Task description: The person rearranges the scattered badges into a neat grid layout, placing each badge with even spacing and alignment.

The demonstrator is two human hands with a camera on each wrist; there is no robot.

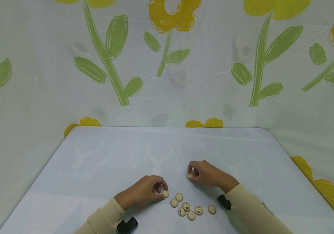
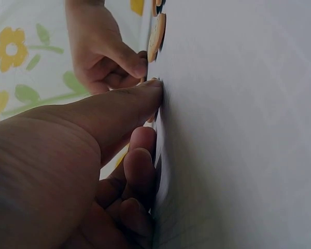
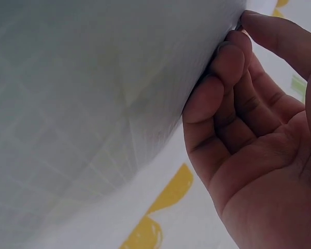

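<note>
My left hand [image 1: 146, 191] pinches a pale round wooden button [image 1: 165, 194] between thumb and fingers, low at the table surface. Farther back and to the right, my right hand [image 1: 209, 174] pinches another wooden button [image 1: 189, 176], also low over the table. Between and in front of the hands lie several loose wooden buttons [image 1: 191, 215], two of them overlapping. One button [image 1: 212, 209] sits apart, to the right of this group. In the right wrist view, the thumb and fingers of the right hand [image 3: 259, 114] mostly hide what they pinch.
A pale table [image 1: 111, 156] with faint deer-head prints lies beneath both hands. Behind it and along its sides hangs a white sheet [image 1: 202, 81] with yellow flowers and green leaves. Black devices sit at the left wrist [image 1: 127, 225] and right wrist [image 1: 224, 202].
</note>
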